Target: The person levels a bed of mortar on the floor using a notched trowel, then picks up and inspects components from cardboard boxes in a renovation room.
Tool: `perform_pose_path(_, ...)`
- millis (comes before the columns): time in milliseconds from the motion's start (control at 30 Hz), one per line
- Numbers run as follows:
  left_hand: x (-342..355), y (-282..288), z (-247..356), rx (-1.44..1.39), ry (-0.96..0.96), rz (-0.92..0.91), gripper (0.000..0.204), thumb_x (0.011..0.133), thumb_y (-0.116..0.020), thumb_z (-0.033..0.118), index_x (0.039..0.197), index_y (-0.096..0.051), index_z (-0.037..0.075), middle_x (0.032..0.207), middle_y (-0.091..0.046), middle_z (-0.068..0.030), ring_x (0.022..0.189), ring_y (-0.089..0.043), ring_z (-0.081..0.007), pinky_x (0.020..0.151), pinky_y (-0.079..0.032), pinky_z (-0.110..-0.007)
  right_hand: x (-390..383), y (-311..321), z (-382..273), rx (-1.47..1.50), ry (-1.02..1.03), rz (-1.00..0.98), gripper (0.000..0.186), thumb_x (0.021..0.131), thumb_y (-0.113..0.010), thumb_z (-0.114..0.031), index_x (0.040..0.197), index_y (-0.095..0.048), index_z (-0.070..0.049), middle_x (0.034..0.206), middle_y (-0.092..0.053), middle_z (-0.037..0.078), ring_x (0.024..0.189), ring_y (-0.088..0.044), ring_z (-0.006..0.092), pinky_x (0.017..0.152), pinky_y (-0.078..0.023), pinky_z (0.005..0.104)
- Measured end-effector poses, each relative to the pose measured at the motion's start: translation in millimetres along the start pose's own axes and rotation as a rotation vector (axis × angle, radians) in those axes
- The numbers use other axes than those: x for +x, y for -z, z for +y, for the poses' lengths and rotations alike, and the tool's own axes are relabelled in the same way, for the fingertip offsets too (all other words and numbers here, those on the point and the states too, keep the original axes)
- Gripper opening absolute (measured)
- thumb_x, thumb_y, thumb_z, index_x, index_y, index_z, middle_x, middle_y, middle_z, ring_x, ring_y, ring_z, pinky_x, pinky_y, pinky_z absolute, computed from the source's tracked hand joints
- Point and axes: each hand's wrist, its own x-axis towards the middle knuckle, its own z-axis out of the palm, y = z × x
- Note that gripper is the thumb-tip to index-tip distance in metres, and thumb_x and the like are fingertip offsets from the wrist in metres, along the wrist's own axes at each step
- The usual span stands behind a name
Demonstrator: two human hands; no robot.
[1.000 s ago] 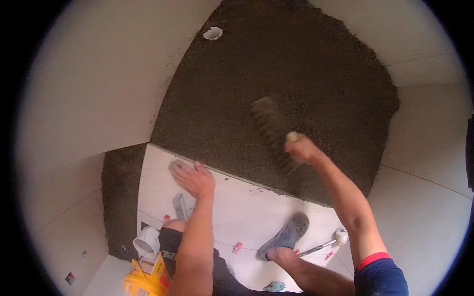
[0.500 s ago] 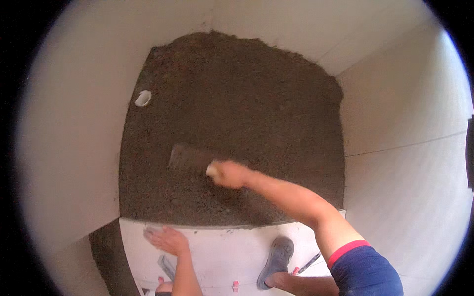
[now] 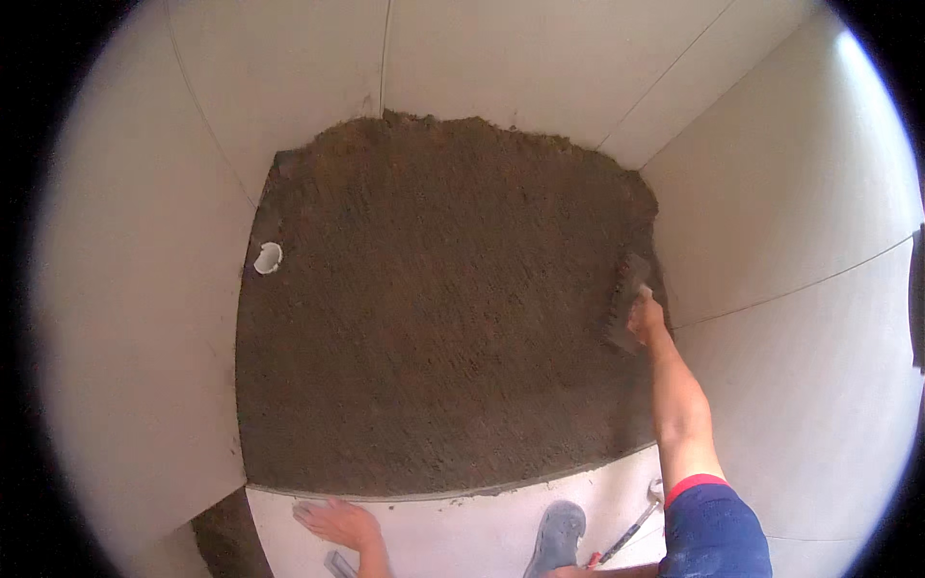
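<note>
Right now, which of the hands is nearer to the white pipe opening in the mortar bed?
Left. The left hand rests flat on the white tile, below the pipe opening. The right hand holds a trowel at the bed's far right edge.

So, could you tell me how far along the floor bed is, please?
Done: dark mortar covers the floor between the tiled walls. In hand: the right hand works a trowel along the right edge, the left hand braced on a laid tile. Left: the mortar carries no tiles.
</note>
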Motion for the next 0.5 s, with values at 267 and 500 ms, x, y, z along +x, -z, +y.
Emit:
perform_pose_path(267, -6, -11, 15, -0.040, -0.097, 0.085, 0.059, 0.105, -0.040, 0.028, 0.147, -0.026, -0.011, 0.154, -0.026, -0.0303, 0.144, -0.026, -0.0436, 0.117, -0.023, -0.052, 12, -176, -51, 0.276, -0.066, -0.512, 0.040, 0.099, -0.051, -0.056, 0.091, -0.055, -0.017, 0.067, -0.047, -0.001, 0.057, -0.046, 0.0162, 0.049, -0.036, 0.0338)
perform_pose_path(500, 3, 14, 12, -0.037, -0.001, -0.042, 0.062, 0.103, -0.044, 0.024, 0.148, -0.021, -0.013, 0.156, -0.023, -0.0309, 0.146, -0.022, -0.0430, 0.120, -0.020, -0.049, -146, -339, -27, -0.440, 0.192, -0.780, 0.063, 0.096, -0.049, -0.059, 0.107, -0.067, 0.001, 0.082, -0.066, 0.016, 0.074, -0.062, 0.0288, 0.066, -0.049, 0.0445)
